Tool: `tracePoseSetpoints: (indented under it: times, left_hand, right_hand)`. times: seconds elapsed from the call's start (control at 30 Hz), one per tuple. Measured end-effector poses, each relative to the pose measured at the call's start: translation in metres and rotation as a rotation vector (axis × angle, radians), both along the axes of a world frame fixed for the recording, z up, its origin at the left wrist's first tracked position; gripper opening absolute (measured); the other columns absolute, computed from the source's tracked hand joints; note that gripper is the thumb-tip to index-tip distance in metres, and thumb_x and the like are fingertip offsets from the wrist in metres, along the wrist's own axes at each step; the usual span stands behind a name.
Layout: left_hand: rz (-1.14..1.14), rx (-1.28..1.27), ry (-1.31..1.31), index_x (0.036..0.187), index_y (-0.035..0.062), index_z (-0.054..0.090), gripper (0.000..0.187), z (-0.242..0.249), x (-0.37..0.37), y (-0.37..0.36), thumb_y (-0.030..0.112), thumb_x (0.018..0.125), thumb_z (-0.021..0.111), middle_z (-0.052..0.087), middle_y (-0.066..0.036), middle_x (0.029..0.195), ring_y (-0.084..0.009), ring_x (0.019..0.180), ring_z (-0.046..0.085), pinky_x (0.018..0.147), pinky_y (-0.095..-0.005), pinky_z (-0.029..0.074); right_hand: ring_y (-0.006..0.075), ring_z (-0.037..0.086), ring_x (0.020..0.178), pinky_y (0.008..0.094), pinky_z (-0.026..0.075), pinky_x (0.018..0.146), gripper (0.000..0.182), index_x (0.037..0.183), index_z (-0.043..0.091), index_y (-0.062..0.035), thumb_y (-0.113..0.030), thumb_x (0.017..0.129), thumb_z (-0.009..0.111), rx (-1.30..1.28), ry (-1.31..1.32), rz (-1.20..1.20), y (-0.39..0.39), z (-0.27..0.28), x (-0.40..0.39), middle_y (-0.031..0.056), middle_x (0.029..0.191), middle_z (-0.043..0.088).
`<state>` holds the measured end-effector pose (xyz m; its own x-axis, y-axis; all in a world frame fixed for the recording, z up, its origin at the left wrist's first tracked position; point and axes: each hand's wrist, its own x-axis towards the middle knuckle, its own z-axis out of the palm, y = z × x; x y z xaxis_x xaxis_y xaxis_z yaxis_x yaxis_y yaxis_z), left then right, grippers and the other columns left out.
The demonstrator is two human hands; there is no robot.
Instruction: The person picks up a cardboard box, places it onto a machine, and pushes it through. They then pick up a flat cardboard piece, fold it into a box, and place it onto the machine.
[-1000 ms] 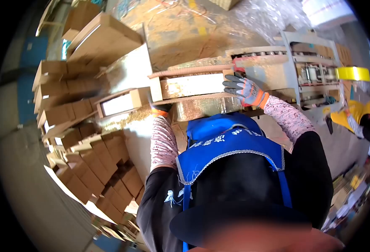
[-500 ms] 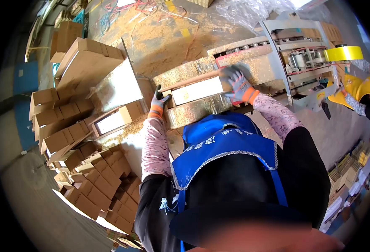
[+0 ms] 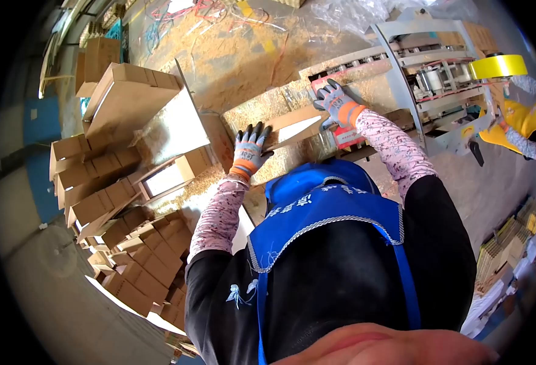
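A cardboard box [image 3: 289, 135] lies on the work surface in front of the blue apron, its top flaps partly folded in over a bright white area. At its left end rests my left hand [image 3: 249, 146], gloved in grey with dark fingertips, the fingers spread. My right hand [image 3: 339, 103], in the same kind of glove, lies at the box's right end with its fingers apart, over the flap edge. Neither hand is wrapped round the box. Beneath my right hand and beside the box is a red part [image 3: 347, 137] of the machine.
A taping machine [image 3: 432, 79] with a yellow tape roll [image 3: 497, 66] stands right. Beyond it works a person in a yellow apron [image 3: 517, 125]. Stacked cardboard boxes [image 3: 152, 255] fill the left side, near an open box [image 3: 164, 179]. Plastic sheeting [image 3: 353, 18] lies on the floor.
The box's flaps have folded inward, narrowing the white area. My left hand has moved right and spread out on the box end. My right hand has shifted slightly up and left.
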<state>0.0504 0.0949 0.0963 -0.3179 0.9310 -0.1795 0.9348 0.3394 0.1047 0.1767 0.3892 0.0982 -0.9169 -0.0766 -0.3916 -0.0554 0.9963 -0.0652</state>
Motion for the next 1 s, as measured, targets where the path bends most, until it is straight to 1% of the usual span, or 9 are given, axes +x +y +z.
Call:
tracePoseSetpoints:
  times: [0.23, 0.4, 0.57, 0.67, 0.77, 0.83, 0.87, 0.93, 1.0]
  left_hand:
    - [0.099, 0.35, -0.096, 0.11, 0.0171, 0.054, 0.046, -0.042, -0.009, 0.016, 0.043, 0.073, 0.063, 0.053, -0.009, 0.112, -0.0277, 0.1, 0.049, 0.087, -0.0466, 0.035]
    - [-0.04, 0.095, -0.15, 0.137, 0.0248, 0.03, 0.086, 0.001, 0.0, 0.022, 0.06, 0.065, 0.062, 0.022, -0.021, 0.141, -0.0392, 0.13, 0.019, 0.103, -0.0576, 0.009]
    - [-0.013, 0.221, -0.131, 0.131, 0.019, 0.039, 0.076, -0.02, 0.019, 0.039, 0.055, 0.068, 0.062, 0.039, -0.019, 0.131, -0.0347, 0.117, 0.039, 0.096, -0.048, 0.029]
    - [0.086, 0.195, -0.472, 0.124, 0.0131, 0.046, 0.066, -0.07, 0.037, 0.072, 0.052, 0.072, 0.06, 0.043, -0.017, 0.127, -0.03, 0.111, 0.044, 0.093, -0.042, 0.033]
    - [-0.123, 0.564, -1.054, 0.126, 0.0142, 0.044, 0.044, -0.115, 0.039, 0.086, 0.035, 0.087, 0.038, 0.044, -0.013, 0.128, -0.0251, 0.12, 0.039, 0.101, -0.0412, 0.029]
    - [0.226, 0.65, -0.317, 0.127, 0.0143, 0.043, 0.042, -0.032, 0.067, 0.057, 0.029, 0.088, 0.037, 0.039, -0.013, 0.133, -0.0238, 0.126, 0.032, 0.105, -0.0397, 0.022]
    - [0.489, 0.981, -1.168, 0.13, 0.0141, 0.041, 0.048, -0.094, 0.084, 0.058, 0.036, 0.087, 0.042, 0.033, -0.013, 0.139, -0.0236, 0.129, 0.028, 0.107, -0.0394, 0.018]
    - [0.375, 0.546, -1.154, 0.128, 0.0131, 0.044, 0.049, -0.152, 0.096, -0.051, 0.037, 0.086, 0.044, 0.036, -0.013, 0.137, -0.0251, 0.128, 0.031, 0.107, -0.0387, 0.021]
    - [0.455, -0.676, -0.435, 0.126, 0.0124, 0.047, 0.043, -0.018, 0.042, -0.092, 0.029, 0.087, 0.044, 0.046, -0.013, 0.13, -0.0277, 0.12, 0.042, 0.104, -0.0385, 0.027]
  right_hand:
    - [0.0304, 0.042, 0.114, 0.053, 0.014, 0.104, 0.039, 0.098, 0.061, -0.0175, -0.05, 0.079, 0.051, -0.081, 0.132, -0.04, -0.008, -0.003, 0.008, 0.013, 0.117, 0.05]
    - [0.0289, 0.039, 0.117, 0.0514, 0.014, 0.105, 0.031, 0.099, 0.06, -0.0166, -0.039, 0.079, 0.054, 0.0, 0.065, -0.114, -0.028, 0.005, 0.009, 0.0123, 0.119, 0.05]
    - [0.0309, 0.043, 0.111, 0.0483, 0.025, 0.101, 0.04, 0.102, 0.056, -0.0105, -0.035, 0.071, 0.063, -0.067, 0.396, -0.079, -0.075, 0.026, -0.022, 0.0145, 0.109, 0.052]
    - [0.0303, 0.047, 0.106, 0.0398, 0.035, 0.094, 0.045, 0.111, 0.054, -0.008, -0.039, 0.077, 0.057, -0.487, 0.304, 0.073, -0.154, 0.065, -0.082, 0.0148, 0.116, 0.05]
    - [0.0352, 0.049, 0.107, 0.044, 0.039, 0.092, 0.075, 0.139, 0.021, -0.0241, -0.037, 0.077, 0.061, -0.512, 0.12, 0.274, -0.234, 0.054, -0.141, 0.0195, 0.123, 0.045]
    - [0.0328, 0.052, 0.105, 0.0411, 0.041, 0.088, 0.075, 0.14, 0.018, -0.0262, -0.047, 0.079, 0.056, -0.418, 0.025, 0.344, -0.278, 0.037, -0.166, 0.0234, 0.12, 0.048]
    - [0.0323, 0.054, 0.104, 0.041, 0.042, 0.086, 0.076, 0.141, 0.015, -0.0268, -0.047, 0.079, 0.055, -0.413, -0.026, 0.338, -0.294, 0.045, -0.172, 0.0226, 0.118, 0.05]
    - [0.0297, 0.058, 0.096, 0.0403, 0.046, 0.077, 0.079, 0.142, 0.009, -0.0286, -0.048, 0.08, 0.054, -0.381, -0.075, 0.318, -0.321, 0.055, -0.181, 0.0186, 0.11, 0.056]
    - [0.0258, 0.062, 0.082, 0.038, 0.048, 0.066, 0.067, 0.141, 0.013, -0.0287, -0.037, 0.085, 0.05, -0.471, -0.008, 0.272, -0.338, 0.031, -0.185, 0.0145, 0.093, 0.063]
